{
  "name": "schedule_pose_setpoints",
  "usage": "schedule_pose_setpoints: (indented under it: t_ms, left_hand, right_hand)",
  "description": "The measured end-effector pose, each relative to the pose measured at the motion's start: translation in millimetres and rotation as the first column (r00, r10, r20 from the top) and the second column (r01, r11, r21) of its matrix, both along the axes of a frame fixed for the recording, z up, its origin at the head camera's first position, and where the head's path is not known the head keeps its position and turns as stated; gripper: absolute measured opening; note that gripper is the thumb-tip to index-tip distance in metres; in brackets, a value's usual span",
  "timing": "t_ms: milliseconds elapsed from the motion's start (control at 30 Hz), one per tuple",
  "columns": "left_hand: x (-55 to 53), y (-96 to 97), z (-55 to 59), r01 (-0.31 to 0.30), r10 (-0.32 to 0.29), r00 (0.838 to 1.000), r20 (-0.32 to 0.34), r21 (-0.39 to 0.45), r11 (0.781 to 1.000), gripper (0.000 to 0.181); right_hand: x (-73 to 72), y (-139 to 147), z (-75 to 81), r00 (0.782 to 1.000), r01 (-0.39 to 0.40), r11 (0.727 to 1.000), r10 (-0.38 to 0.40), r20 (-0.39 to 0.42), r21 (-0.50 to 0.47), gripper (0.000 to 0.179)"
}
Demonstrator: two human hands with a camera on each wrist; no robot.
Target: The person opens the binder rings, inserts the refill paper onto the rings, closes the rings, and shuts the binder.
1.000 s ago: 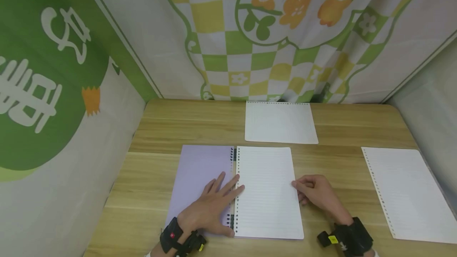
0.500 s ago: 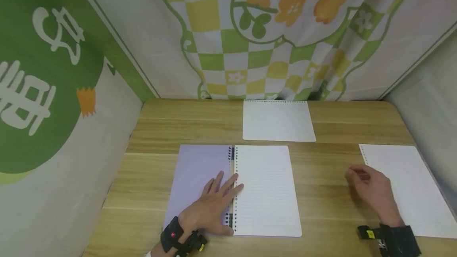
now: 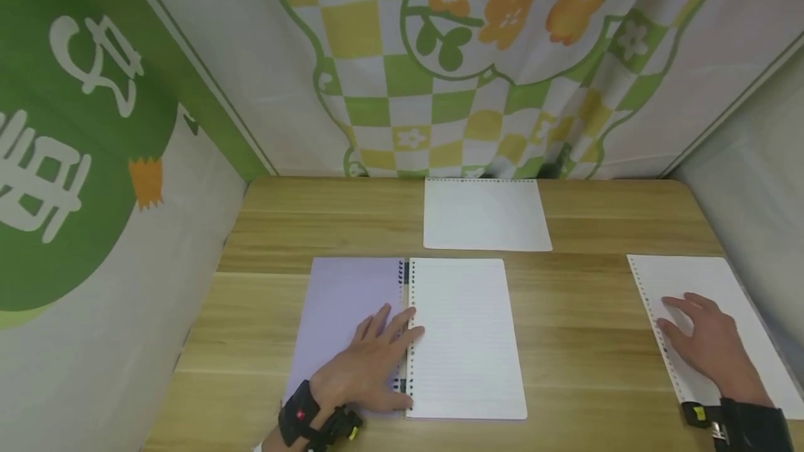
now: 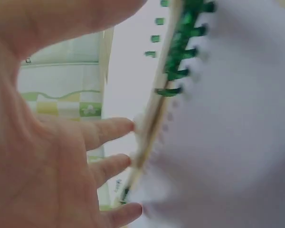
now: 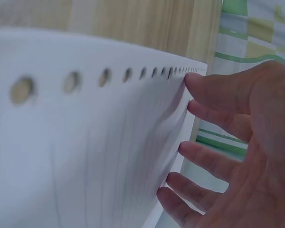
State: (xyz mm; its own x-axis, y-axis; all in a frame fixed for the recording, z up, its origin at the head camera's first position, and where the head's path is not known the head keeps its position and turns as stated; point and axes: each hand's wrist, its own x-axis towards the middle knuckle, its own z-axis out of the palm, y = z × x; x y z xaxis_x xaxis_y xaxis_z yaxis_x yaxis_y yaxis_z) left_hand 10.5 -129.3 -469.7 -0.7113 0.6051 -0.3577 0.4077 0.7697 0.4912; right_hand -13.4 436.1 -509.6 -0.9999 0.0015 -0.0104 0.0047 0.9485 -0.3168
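A loose-leaf notebook lies open in the head view, its purple cover (image 3: 348, 291) on the left and a ruled white page (image 3: 467, 340) on the right. My left hand (image 3: 367, 374) rests spread over the cover and spine, fingertips at the page's punched edge. Dark green binding rings (image 4: 183, 45) show along the spine in the left wrist view. At the far right my right hand (image 3: 712, 347) lies over a loose punched sheet (image 3: 685, 274). The right wrist view has its fingers spread, fingertips on the ruled sheet (image 5: 99, 137) and thumb near the row of holes.
Another white punched sheet (image 3: 486, 218) lies sideways at the back of the wooden table (image 3: 571, 326), near the patterned curtain (image 3: 414, 96). A bare strip of wood separates the notebook from the right-hand sheet. Fabric walls flank both sides.
My right hand has left the notebook page's right edge and moved right onto the loose sheet, its fingers spreading. My left hand has stayed on the notebook.
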Motion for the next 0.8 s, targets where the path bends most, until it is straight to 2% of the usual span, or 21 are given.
schedule_pose_setpoints:
  t_ms: [133, 267, 333, 433, 533, 667, 800]
  left_hand:
    - [-10.8, 21.0, 2.9, 0.039, -0.037, 0.996, -0.078, 0.018, 0.999, 0.094]
    - [-25.3, 61.9, 5.6, 0.132, -0.133, 0.979, -0.156, -0.015, 0.991, 0.082]
    - [-31.9, 87.4, 6.5, 0.196, -0.199, 0.96, -0.198, -0.033, 0.98, 0.075]
    - [-40.0, 127.1, 6.0, 0.297, -0.298, 0.919, -0.26, -0.044, 0.954, 0.066]
    - [-45.7, 165.0, 3.3, 0.385, -0.379, 0.88, -0.287, -0.039, 0.922, 0.062]
    - [-47.5, 207.7, -2.4, 0.453, -0.45, 0.847, -0.285, -0.058, 0.89, 0.062]
    - [-44.8, 239.0, -7.5, 0.474, -0.495, 0.818, -0.293, -0.142, 0.869, 0.067]
  right_hand:
    - [2.7, -1.7, -2.1, 0.999, -0.009, 1.0, 0.009, -0.038, -0.002, 0.039]
    - [3.6, -7.1, -2.0, 0.998, -0.033, 0.999, 0.032, -0.054, -0.014, 0.037]
    - [3.7, -10.7, -1.0, 0.999, -0.032, 0.999, 0.031, -0.031, -0.019, 0.038]
    - [4.3, -16.9, 0.4, 0.999, -0.029, 0.999, 0.029, 0.018, -0.026, 0.041]
    - [4.8, -23.8, 0.7, 0.998, -0.048, 0.998, 0.049, 0.026, -0.029, 0.043]
    - [5.3, -33.2, 2.2, 0.996, -0.085, 0.996, 0.085, 0.023, -0.033, 0.045]
    - [6.6, -40.3, 6.8, 0.993, -0.097, 0.993, 0.101, 0.064, -0.061, 0.046]
